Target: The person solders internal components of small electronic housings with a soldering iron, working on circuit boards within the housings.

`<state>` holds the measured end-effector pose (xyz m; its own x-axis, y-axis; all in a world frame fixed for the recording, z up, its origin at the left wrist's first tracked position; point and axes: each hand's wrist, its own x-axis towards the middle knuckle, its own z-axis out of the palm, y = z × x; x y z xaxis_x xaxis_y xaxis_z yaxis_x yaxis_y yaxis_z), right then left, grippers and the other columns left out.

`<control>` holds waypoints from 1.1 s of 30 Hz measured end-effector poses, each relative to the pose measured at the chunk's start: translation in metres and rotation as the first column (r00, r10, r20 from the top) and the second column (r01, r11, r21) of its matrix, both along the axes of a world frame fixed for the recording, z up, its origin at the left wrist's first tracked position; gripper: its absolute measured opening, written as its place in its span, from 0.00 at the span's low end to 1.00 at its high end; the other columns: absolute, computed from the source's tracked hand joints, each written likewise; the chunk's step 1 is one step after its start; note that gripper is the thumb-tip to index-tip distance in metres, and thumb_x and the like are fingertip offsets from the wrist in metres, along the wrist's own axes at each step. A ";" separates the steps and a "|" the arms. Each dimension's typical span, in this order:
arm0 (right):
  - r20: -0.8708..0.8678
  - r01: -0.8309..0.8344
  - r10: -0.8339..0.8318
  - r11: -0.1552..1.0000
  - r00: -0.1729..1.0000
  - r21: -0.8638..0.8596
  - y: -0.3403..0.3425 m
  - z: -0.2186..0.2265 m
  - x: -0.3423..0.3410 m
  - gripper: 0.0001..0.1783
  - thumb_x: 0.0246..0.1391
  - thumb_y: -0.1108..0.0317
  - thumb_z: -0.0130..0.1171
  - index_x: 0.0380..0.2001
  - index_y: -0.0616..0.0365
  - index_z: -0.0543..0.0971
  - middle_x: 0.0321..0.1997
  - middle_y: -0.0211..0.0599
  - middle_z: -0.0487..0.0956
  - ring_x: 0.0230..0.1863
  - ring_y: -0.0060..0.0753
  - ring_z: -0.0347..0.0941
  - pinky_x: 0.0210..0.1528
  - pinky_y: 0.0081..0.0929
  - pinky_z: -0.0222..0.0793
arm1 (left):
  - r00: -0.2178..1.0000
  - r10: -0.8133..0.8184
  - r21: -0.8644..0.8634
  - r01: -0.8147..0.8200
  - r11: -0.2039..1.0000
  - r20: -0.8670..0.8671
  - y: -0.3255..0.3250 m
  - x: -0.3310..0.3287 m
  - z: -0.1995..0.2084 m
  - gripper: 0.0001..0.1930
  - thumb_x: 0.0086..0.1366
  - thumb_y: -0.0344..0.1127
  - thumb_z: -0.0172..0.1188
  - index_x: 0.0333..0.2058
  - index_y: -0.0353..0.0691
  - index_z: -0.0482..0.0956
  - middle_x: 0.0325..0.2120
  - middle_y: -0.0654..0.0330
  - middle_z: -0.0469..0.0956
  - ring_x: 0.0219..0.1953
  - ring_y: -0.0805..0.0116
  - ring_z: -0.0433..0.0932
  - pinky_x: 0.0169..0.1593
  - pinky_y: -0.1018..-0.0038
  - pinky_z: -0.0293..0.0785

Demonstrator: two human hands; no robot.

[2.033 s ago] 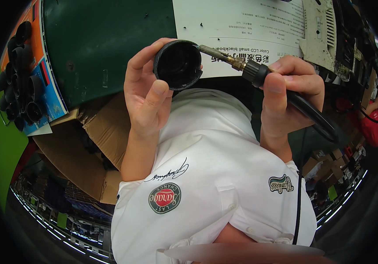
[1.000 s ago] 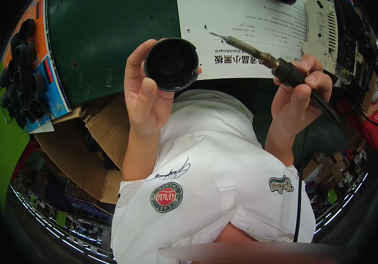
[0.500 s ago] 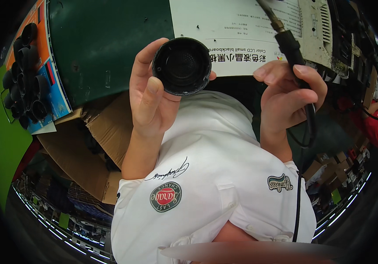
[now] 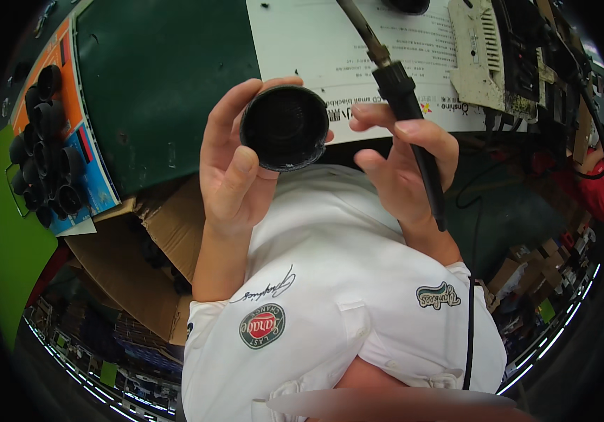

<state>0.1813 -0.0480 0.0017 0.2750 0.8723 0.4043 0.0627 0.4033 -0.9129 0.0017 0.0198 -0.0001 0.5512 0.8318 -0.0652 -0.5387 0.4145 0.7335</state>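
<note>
My left hand (image 4: 235, 165) grips a round black plastic cup (image 4: 285, 128) by its side, its hollow facing up and its thumb at the near rim. In my right hand (image 4: 414, 158) a soldering iron (image 4: 407, 105) lies between the fingers, its dark handle slanting down and its metal shaft pointing up and left. My right thumb and some fingertips stand apart from the handle, toward the cup. Iron and cup do not touch. The iron's tip is cut off by the upper edge.
Several black cups (image 4: 49, 119) are heaped on an orange and blue board (image 4: 94, 165) at the left. White printed sheet (image 4: 302, 49) lies on the green table (image 4: 168, 77). At the upper right stands a beige slotted device (image 4: 478, 56). Below the table edge sits an open cardboard box (image 4: 123, 267).
My right hand and the soldering iron have moved left, closer to the cup. The cup has tilted and shifted slightly down. Another dark round thing now shows at the top edge.
</note>
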 end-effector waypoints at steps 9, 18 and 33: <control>0.037 0.245 -0.244 0.970 0.969 -0.005 -0.024 0.004 0.036 0.14 0.59 0.74 0.56 0.47 0.63 0.69 0.41 0.55 0.79 0.35 0.38 0.79 0.41 0.32 0.77 | 0.976 -0.001 0.352 0.080 0.933 -0.218 0.091 0.020 0.044 0.30 0.66 0.35 0.48 0.62 0.27 0.52 0.55 0.38 0.65 0.48 0.42 0.75 0.50 0.57 0.76; 0.116 0.204 -0.208 0.978 0.971 0.048 0.009 0.008 0.022 0.32 0.33 0.73 0.76 0.45 0.59 0.73 0.46 0.44 0.79 0.48 0.40 0.76 0.48 0.31 0.73 | 0.979 -0.148 -0.032 0.145 0.989 -0.143 0.026 0.073 0.043 0.18 0.63 0.29 0.47 0.52 0.32 0.62 0.44 0.44 0.68 0.36 0.56 0.77 0.35 0.65 0.80; 0.095 0.127 -0.136 0.987 0.986 0.093 -0.001 0.013 0.027 0.12 0.58 0.81 0.51 0.46 0.66 0.71 0.39 0.53 0.80 0.41 0.41 0.81 0.41 0.30 0.77 | 0.990 0.039 -0.008 -0.040 0.999 -0.133 0.019 0.063 0.031 0.11 0.62 0.26 0.55 0.43 0.35 0.67 0.37 0.53 0.75 0.28 0.69 0.76 0.25 0.76 0.75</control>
<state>0.2084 -0.0488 0.0149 0.3395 0.7917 0.5079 0.2100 0.4625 -0.8614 0.0642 0.0391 0.0306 0.5038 0.8517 -0.1445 -0.4532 0.4030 0.7952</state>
